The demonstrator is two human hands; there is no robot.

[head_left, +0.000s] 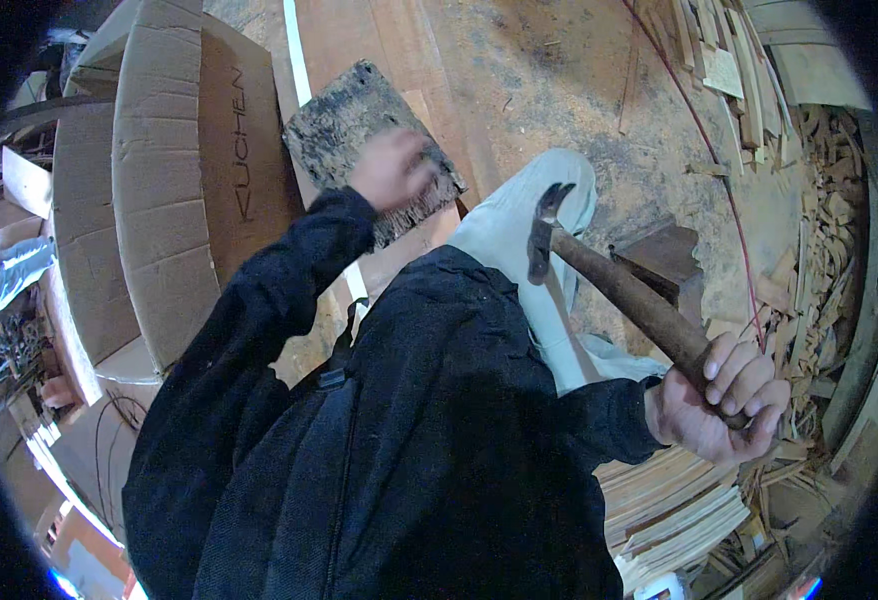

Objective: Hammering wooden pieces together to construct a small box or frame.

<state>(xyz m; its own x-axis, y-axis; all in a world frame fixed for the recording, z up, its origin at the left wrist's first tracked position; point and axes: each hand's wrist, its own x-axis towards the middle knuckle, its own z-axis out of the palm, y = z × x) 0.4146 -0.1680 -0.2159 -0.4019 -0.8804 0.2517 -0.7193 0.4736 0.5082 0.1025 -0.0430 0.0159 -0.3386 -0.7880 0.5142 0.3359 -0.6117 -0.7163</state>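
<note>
Two bare hands show: one left hand (394,170) at upper centre and one right hand (724,405) at lower right. There is one hammer (629,290) right of centre, one dark mottled board (334,120) at upper centre, one large cardboard box (159,190) at upper left and one red cord (735,210) at upper right. One stack of thin wood strips (674,505) sits at lower right, its layers too tight to count; the wood scraps (824,220) along the right edge are many, too jumbled to number.
</note>
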